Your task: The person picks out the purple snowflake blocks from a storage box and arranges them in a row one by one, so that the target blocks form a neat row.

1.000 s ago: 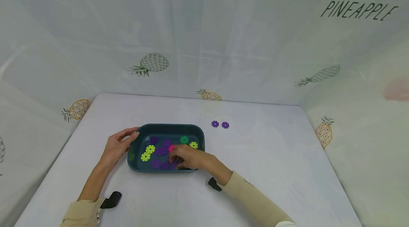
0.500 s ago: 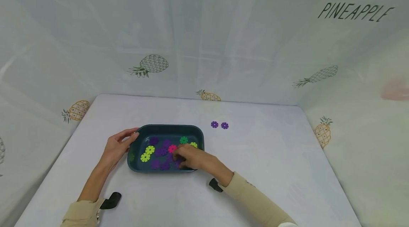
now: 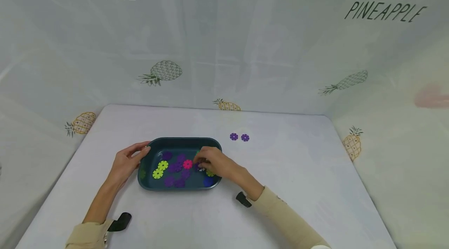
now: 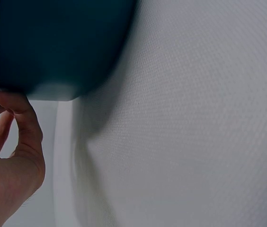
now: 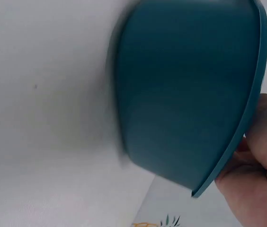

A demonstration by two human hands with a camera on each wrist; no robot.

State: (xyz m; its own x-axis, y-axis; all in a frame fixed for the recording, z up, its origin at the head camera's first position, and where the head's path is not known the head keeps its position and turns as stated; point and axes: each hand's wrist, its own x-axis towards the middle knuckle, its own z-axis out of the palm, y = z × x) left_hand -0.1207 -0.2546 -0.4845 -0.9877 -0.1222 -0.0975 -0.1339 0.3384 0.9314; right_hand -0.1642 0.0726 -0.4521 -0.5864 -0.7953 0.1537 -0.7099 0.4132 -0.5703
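Observation:
A dark teal tray [image 3: 182,188] sits on the table with flower-shaped plastic discs inside. My left hand [image 3: 127,163] pinches its left rim; in the left wrist view, thumb and fingers of the left hand [image 4: 17,146] meet at the edge. Over the tray's right part, my right hand [image 3: 219,163] has curled fingers around a purple disc [image 3: 198,166], partly covered by them. Near those fingertips lies a pink disc [image 3: 187,164]. The right wrist view shows the tray's outer wall [image 5: 185,90], which hides the right hand's fingertips.
Inside the tray are yellow discs [image 3: 160,169], several purple discs [image 3: 174,167] and a blue disc [image 3: 208,181]. Two purple discs [image 3: 239,137] lie on the white table [image 3: 298,171] behind and right of the tray. A pineapple-print curtain [image 3: 263,46] surrounds the table.
My right hand has shifted from the tray's front right part up and rightward, with a purple disc at its fingers. The blue disc has come into view. The left hand keeps its grip.

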